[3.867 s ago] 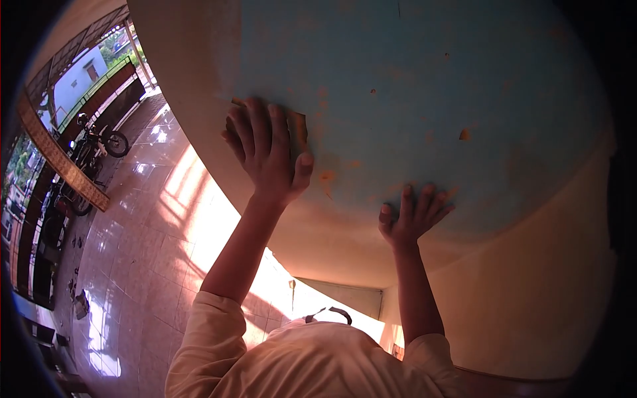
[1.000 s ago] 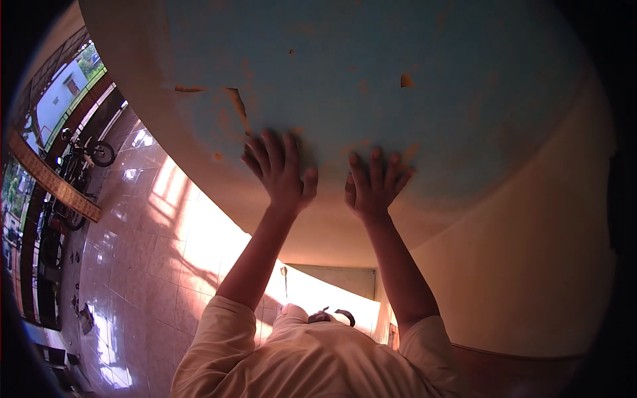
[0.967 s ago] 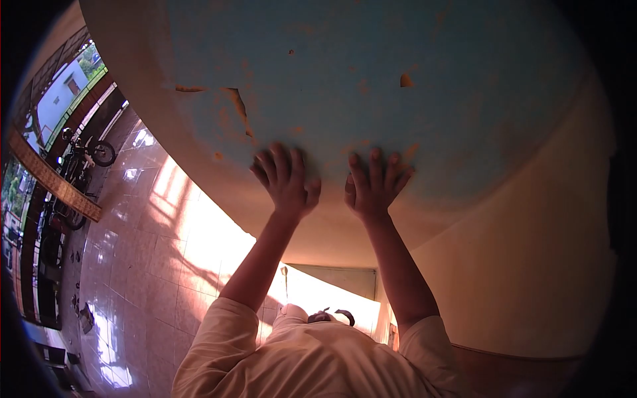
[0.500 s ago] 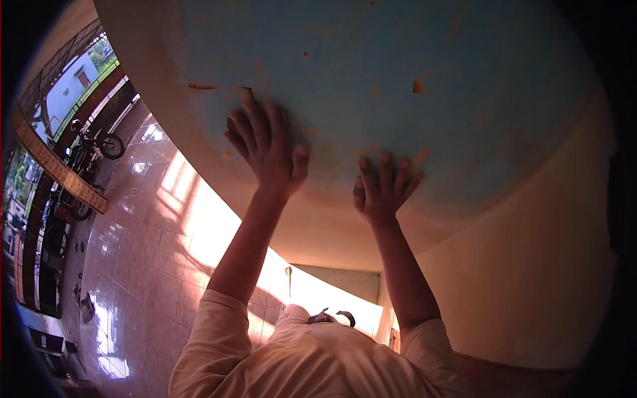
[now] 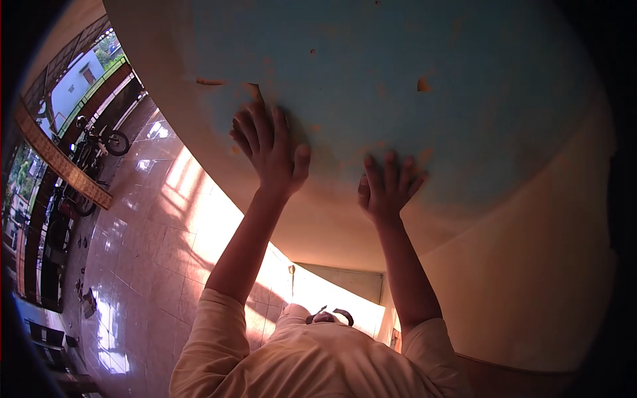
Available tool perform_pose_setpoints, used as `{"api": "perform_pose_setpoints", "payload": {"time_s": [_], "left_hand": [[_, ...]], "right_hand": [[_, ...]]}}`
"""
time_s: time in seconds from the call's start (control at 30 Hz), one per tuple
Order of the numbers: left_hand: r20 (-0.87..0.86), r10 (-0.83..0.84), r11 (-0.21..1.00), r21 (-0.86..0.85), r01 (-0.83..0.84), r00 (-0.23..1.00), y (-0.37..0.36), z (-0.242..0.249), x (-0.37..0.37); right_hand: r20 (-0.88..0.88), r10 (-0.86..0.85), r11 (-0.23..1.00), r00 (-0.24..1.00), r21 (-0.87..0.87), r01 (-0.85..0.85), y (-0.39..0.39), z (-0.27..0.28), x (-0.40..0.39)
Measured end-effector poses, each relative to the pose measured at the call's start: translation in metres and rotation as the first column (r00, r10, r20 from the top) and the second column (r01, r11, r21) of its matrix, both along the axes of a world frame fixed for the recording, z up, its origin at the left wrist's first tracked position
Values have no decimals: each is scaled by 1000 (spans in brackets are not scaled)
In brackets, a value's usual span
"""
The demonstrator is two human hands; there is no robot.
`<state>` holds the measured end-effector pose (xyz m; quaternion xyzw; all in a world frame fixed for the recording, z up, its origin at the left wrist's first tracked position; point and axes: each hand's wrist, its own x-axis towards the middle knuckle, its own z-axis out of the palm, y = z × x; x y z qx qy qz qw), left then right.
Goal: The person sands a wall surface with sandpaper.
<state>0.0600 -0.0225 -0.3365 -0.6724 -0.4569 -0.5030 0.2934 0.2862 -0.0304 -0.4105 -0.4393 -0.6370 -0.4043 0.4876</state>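
Note:
In the head view a wall fills the upper part, with a blue painted area [image 5: 358, 73] marked by small holes and chipped spots. My left hand [image 5: 271, 147] lies against it with the fingers spread, just below a dark chip [image 5: 257, 91]. Lower and to the right, my right hand [image 5: 393, 182] is pressed to the blue paint near its lower edge, fingers also apart. Neither hand holds anything. Both arms reach up from a pale short-sleeved shirt [image 5: 318, 368].
Glossy floor tiles [image 5: 142, 245] stretch out on the left, with bright sunlight across them. Motorcycles [image 5: 89, 149] are parked beyond a patterned post [image 5: 63, 159]. A plain wall [image 5: 531, 278] rises on the right.
The view has shifted slightly, so the wall and floor sit a little farther right. Both hands stay on the wall with fingers spread, almost unmoved.

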Motion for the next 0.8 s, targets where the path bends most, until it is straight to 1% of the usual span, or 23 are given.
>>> {"api": "perform_pose_setpoints", "payload": {"time_s": [0.03, 0.07, 0.13, 0.2, 0.23, 0.3, 0.33, 0.37, 0.43, 0.47, 0.5, 0.57, 0.6, 0.67, 0.73, 0.8], "left_hand": [[21, 1, 1000, 20, -2, 1000, 0, 7, 0], [21, 1, 1000, 21, -2, 1000, 1, -3, 0], [-5, 18, 1000, 7, -18, 1000, 3, -57, 5], [-104, 39, 999, -11, -40, 994, 3, -141, 9], [-107, 42, 999, -5, -43, 993, 1, -157, 5], [-244, 24, 997, -68, -41, 969, -4, -173, 0], [-231, 43, 997, -58, -58, 972, 0, -154, -3], [-217, 64, 996, -49, -76, 974, 4, -117, -10], [-115, 9, 1000, 7, -8, 993, 12, -26, -24], [-97, 40, 998, 55, -35, 995, 14, 22, -29], [-49, 30, 997, 67, -26, 998, 11, 65, -32], [-31, 55, 992, 116, -51, 998, 17, 97, -35], [-10, 73, 985, 155, -70, 997, 18, 104, -34], [-6, 79, 982, 173, -77, 997, 21, 84, -31], [29, 90, 981, 171, -94, 996, 28, 41, -29], [25, 103, 982, 158, -106, 994, 34, -16, -30]], "right_hand": [[1, 2, 1000, 1000, 3, -2, 0, 0, 0], [1, 3, 1000, 1000, 8, -3, 1, 1, 1], [0, 3, 1000, 1000, 1, -3, 1, 0, 2], [-5, 3, 1000, 1000, 3, -3, 2, 0, 3], [24, -4, 1000, 1000, -1, 4, 2, -1, 5], [55, -11, 1000, 998, -4, 11, 3, -2, 4], [59, -13, 1000, 998, 0, 13, 4, -2, 4], [64, -14, 1000, 998, 3, 14, 4, -2, 4], [44, -15, 1000, 999, 11, 14, 6, -2, 3], [16, -15, 1000, 1000, 12, 15, 8, -3, 1], [18, -10, 1000, 1000, 22, 9, 9, -3, 1], [31, -31, 1000, 999, 4, 30, 8, -4, 1], [30, -26, 1000, 999, 16, 26, 9, -7, 3], [39, -36, 999, 999, -16, 37, 12, -10, 2], [34, -22, 999, 999, -27, 23, 14, -10, 2], [37, -12, 999, 999, -41, 14, 7, -5, 7]]}}
